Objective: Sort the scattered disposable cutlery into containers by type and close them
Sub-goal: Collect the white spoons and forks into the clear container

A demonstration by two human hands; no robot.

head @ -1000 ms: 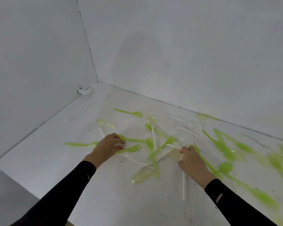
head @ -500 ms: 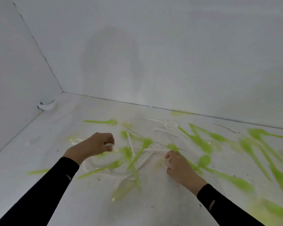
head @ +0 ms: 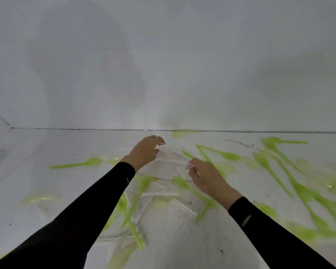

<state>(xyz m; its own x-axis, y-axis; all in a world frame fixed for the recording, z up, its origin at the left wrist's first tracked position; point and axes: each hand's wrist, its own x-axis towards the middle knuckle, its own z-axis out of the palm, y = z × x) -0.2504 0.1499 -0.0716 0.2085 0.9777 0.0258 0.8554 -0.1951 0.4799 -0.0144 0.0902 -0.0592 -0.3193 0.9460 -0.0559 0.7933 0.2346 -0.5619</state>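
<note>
Right hand point(head: 206, 175) pinches a white fork point(head: 191, 167), mid-frame.
Left hand point(head: 145, 152), fingers curled, grips a white utensil point(head: 161, 143); green spoons point(head: 229, 155) litter the surface point(head: 47, 148).

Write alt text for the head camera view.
Two hands in black sleeves reach over green and white plastic cutlery scattered on a white surface. The right hand holds a white fork; the left hand pinches a white piece too blurred to identify.

we've got both hands out over a white floor point(head: 182, 239) littered with blurry green cutlery point(head: 275, 171) and white cutlery point(head: 159, 193). our right hand point(head: 208, 176) pinches a white fork point(head: 190, 166), tines up. our left hand point(head: 145, 151) is curled with something small and white at its fingertips point(head: 160, 143), can't tell what.
</note>
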